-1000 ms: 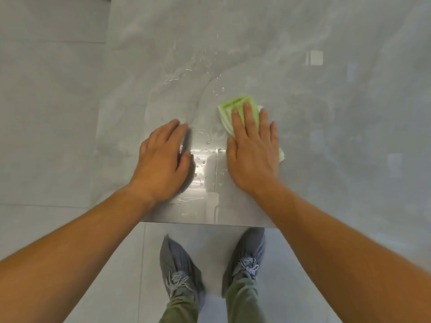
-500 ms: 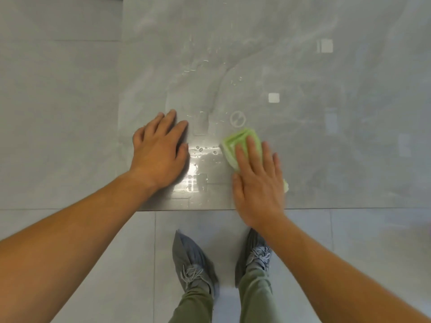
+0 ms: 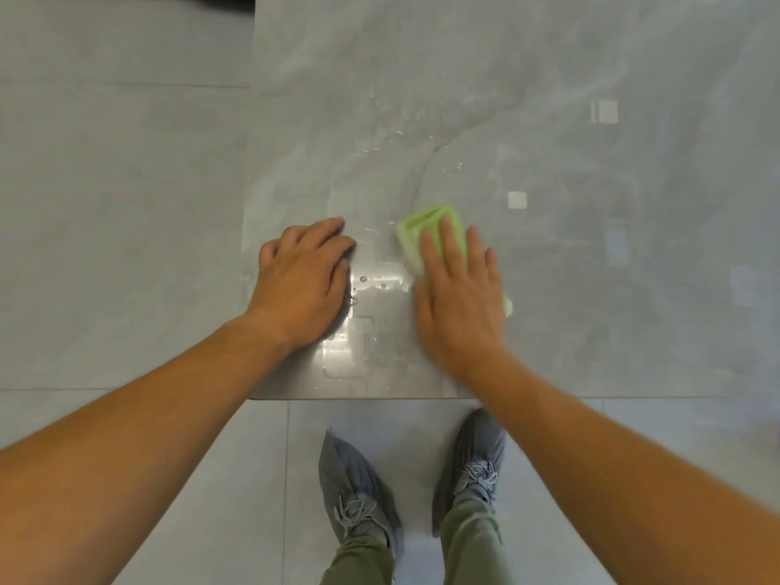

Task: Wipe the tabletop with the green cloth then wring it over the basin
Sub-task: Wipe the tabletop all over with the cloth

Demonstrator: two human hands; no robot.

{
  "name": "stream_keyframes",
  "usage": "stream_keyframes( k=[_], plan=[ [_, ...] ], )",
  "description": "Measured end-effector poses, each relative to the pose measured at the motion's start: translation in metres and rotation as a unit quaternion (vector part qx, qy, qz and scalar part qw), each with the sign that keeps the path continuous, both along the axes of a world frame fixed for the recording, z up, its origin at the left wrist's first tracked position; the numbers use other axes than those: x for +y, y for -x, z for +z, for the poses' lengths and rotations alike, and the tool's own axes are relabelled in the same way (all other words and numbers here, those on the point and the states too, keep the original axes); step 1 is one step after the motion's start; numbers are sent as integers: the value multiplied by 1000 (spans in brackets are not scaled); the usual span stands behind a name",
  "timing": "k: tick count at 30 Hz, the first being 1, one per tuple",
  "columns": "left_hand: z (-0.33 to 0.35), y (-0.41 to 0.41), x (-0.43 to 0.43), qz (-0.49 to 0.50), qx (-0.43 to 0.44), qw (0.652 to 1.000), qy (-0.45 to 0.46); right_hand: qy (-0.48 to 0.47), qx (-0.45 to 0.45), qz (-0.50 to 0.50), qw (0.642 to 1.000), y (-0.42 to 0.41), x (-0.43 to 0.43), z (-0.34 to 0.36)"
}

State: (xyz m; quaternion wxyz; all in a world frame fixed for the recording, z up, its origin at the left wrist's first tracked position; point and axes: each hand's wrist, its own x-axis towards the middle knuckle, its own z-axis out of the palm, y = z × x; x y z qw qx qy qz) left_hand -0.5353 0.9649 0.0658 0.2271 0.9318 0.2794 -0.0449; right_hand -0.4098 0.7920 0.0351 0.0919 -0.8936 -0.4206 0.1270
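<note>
Floor (image 3: 118, 204), grey tile, fills the left of the view up to the left edge of the tabletop (image 3: 591, 289), a glossy grey marbled slab.

Just inside that left edge, near the front-left corner, the left hand (image 3: 301, 285) rests palm down on the surface. Its fingers are loosely bent with the tips on the slab, and it holds nothing.

Between the two hands lies a wet film (image 3: 371, 285) with a few beads of water, running toward the front edge. More scattered droplets (image 3: 380, 149) sit further back on the tabletop.

The green cloth (image 3: 415, 230), folded to a small pad, lies flat on the tabletop right of the film and some way in from the front edge. The right hand (image 3: 460, 306) covers most of it, so only the far-left end and a sliver at the right side show. That hand's fingers are straight and slightly spread, pressing down on the cloth rather than curling round it (the hand is a little motion-blurred).

Two pale square reflections (image 3: 517, 200) show on the slab right of the cloth.

Below the front edge, two grey shoes (image 3: 354, 491) and olive trouser legs stand on the tile.
</note>
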Motion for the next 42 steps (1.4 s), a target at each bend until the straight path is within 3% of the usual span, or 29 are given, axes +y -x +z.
stream_keyframes(
  k=[3,5,7,11,13,18,20,24,26,29,31,33,35,39,40,42],
  plan=[
    [4,-2,4,-7,-8,1000,5,-6,1,169,986,37,-36,0],
    [5,-4,10,-9,-13,1000,12,-5,0,205,979,14,-29,-2],
    [5,-7,17,-6,-17,1000,23,6,-25,158,987,-24,-3,-2],
    [7,-12,32,-8,-27,999,25,19,-18,-72,997,-84,56,1],
    [7,-15,37,-11,-20,1000,21,29,-17,-89,995,-71,63,1],
    [3,-33,51,0,21,1000,9,38,-3,196,980,-48,10,8],
    [2,-47,60,6,35,999,-1,39,-12,155,987,-87,15,7],
    [-1,-79,82,17,61,998,-10,39,-30,-63,997,-163,78,2],
    [-3,-97,95,28,66,997,-18,33,-27,-101,994,-174,109,-1],
    [-1,-124,115,50,77,996,-20,29,-31,22,999,-153,113,-4],
    [-1,-142,126,54,88,994,-22,31,-30,154,987,-146,90,-2],
    [0,-153,137,60,101,993,-20,33,-19,226,973,-168,80,1],
    [0,-159,144,63,116,991,-18,51,-24,191,980,-204,97,3],
    [-2,-159,145,55,134,989,-15,38,7,-61,997,-241,175,4],
    [-3,-159,143,56,134,989,-8,34,11,-71,997,-235,186,4],
    [-4,-159,141,67,129,989,0,21,14,5,1000,-211,185,3]
  ],
)
